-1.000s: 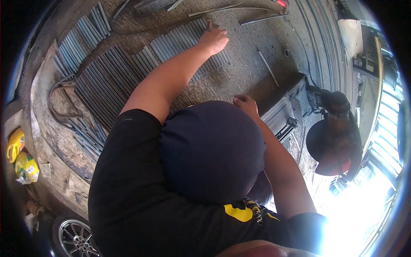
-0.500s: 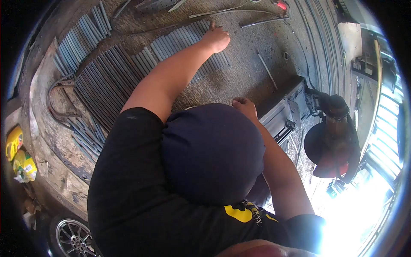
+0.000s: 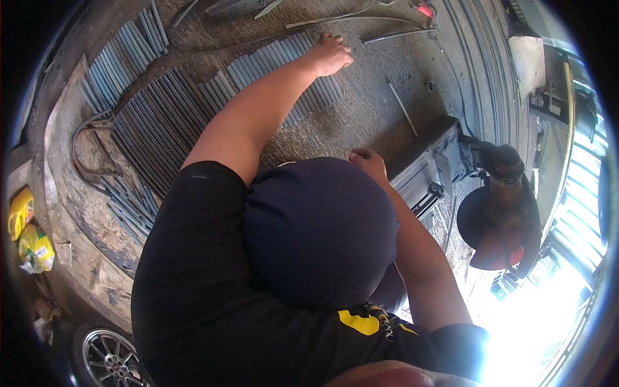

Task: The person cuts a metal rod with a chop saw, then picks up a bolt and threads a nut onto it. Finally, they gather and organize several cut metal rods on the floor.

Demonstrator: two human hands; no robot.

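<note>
My left hand is at the upper right end of a row of short grey metal rods, its fingers curled downward and their tips hidden. Anything under those fingers cannot be made out. Close to the black metal machine, my right hand has its fingers bent together; what they hold, if anything, is too small to tell. Longer dark rods lie side by side left of the short ones. A dark blue cap covers the middle of the view.
More short rods lie at the upper left, with loose ones below. A thin rod lies on the ground above the machine. A bent metal frame, a wheel and yellow containers are on the left.
My left hand has shifted slightly right, and its fingers have changed pose. The right edge of the short rod row now ends a little farther left. My right hand has hardly moved.
</note>
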